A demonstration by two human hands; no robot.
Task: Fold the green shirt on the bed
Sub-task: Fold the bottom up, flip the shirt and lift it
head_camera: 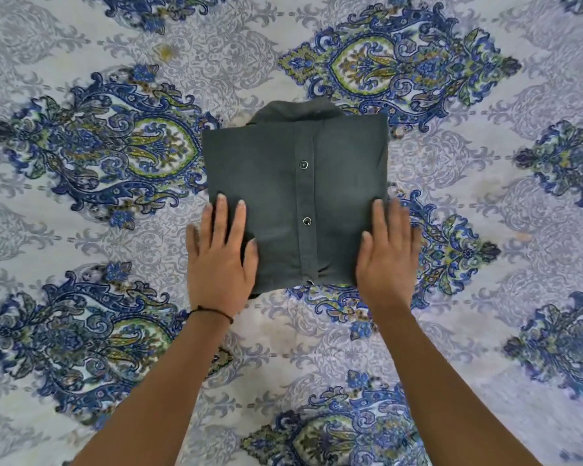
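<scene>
Two hands are laid flat, palms down and fingers spread, on the near corners of the dark green shirt (297, 196); nothing is gripped by either. The shirt is seen at the centre of the view, folded into a compact, roughly square bundle on the bed (81, 398), which is covered by a sheet printed with blue, green and grey paisley medallions. The left hand (221, 260) is placed at the bundle's 7 o'clock corner, partly on the cloth and partly on the sheet. The right hand (387, 260) is placed at the 5 o'clock corner in the same manner. A button placket with three visible snaps (304, 164) is shown running from 12 to 6 o'clock down the top face. The collar (300, 111) is seen projecting at 12 o'clock. A thin dark cord bracelet (212, 312) is worn on the left wrist.
</scene>
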